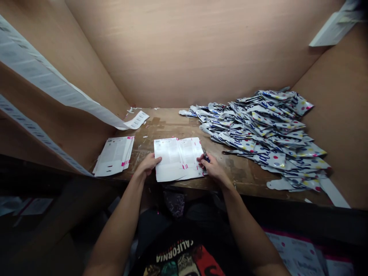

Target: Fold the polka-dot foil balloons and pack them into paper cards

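Note:
A stack of white printed cards (pixel 168 161) with pink marks lies fanned on the workbench in front of me. My left hand (pixel 149 163) grips its left edge, thumb on top. At the right edge is my right hand (pixel 212 165), its fingers closed round a small dark-handled tool (pixel 206 155) whose kind I cannot make out. That hand also touches the cards' edge. Further left rests another stack of similar white cards (pixel 113 156), apart from my hands.
Foil balloon packs (pixel 258 130) with coloured dots form a large heap on the right. Long strips of printed labels (pixel 57 82) hang at the left, one end on the bench (pixel 161 122). Wooden panels (pixel 201 50) enclose the back and sides. Paper scraps lie at the rear left.

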`<state>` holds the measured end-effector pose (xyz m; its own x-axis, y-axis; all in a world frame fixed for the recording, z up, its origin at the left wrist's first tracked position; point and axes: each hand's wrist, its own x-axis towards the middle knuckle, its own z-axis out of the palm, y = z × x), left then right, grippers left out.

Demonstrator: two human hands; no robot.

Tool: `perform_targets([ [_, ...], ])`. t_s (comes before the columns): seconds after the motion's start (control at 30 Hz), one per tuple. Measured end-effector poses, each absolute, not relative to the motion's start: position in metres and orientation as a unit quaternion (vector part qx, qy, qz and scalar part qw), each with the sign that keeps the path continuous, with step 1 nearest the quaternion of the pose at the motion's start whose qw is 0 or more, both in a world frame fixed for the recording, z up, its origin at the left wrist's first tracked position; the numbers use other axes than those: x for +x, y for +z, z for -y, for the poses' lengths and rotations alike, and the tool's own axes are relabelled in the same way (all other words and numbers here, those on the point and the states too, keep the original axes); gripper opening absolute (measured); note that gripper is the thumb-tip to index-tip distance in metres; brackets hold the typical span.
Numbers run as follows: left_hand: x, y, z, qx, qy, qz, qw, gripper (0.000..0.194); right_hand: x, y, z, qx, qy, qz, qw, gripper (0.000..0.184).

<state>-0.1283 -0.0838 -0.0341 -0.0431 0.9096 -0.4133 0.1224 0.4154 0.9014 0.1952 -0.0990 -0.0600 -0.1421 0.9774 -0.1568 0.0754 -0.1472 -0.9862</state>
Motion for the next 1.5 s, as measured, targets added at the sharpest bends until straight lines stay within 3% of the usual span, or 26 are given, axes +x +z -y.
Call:
perform_targets([
  [0.3,-0.095,-0.029,0.074,0.444,0.325,-0.665,0.506,0.035,0.191,-0.043,0.099,-0.482,0.496,0.66,0.292,0.016],
  [0.47,-0.103,-0.03,0.083,0.414,0.348,-0.638,0.549,0.041,0.188,-0.042,0.103,-0.485,0.494,0.664,0.284,0.015],
  [0.6,-0.128,-0.011,0.098,0.339,0.436,-0.575,0.603,0.047,0.193,-0.04,0.107,-0.505,0.496,0.607,0.361,0.024],
  [0.73,-0.118,0.014,0.119,0.332,0.56,-0.484,0.585,0.051,0.175,-0.029,0.121,-0.486,0.488,0.544,0.479,0.033],
  [0.87,-0.072,0.011,0.131,0.325,0.667,-0.429,0.516,0.047,0.133,-0.01,0.132,-0.405,0.564,0.476,0.54,0.045],
  [0.93,-0.064,0.007,0.134,0.338,0.688,-0.443,0.464,0.047,0.122,0.003,0.132,-0.401,0.548,0.476,0.559,0.039],
  [1.0,-0.075,0.014,0.139,0.377,0.692,-0.52,0.329,0.053,0.121,0.018,0.129,-0.4,0.502,0.536,0.548,0.028],
  [1.1,-0.106,0.046,0.152,0.52,0.584,-0.624,0.013,0.077,0.13,0.038,0.12,-0.372,0.397,0.684,0.487,0.015],
  [1.17,-0.118,0.07,0.16,0.68,0.412,-0.601,-0.082,0.081,0.132,0.043,0.113,-0.332,0.341,0.772,0.422,0.012],
  [1.27,-0.115,0.086,0.158,0.842,0.141,-0.521,-0.029,0.06,0.13,0.035,0.105,-0.267,0.32,0.844,0.339,0.016],
  [1.33,-0.113,0.085,0.15,0.854,0.031,-0.518,0.039,0.043,0.13,0.026,0.104,-0.26,0.316,0.848,0.338,0.015],
  [1.4,-0.115,0.084,0.144,0.823,0.006,-0.563,0.073,0.032,0.133,0.021,0.109,-0.317,0.292,0.804,0.41,0.017],
  [1.5,-0.118,0.093,0.147,0.755,0.086,-0.649,0.016,0.027,0.127,0.025,0.127,-0.453,0.277,0.641,0.554,0.028],
])
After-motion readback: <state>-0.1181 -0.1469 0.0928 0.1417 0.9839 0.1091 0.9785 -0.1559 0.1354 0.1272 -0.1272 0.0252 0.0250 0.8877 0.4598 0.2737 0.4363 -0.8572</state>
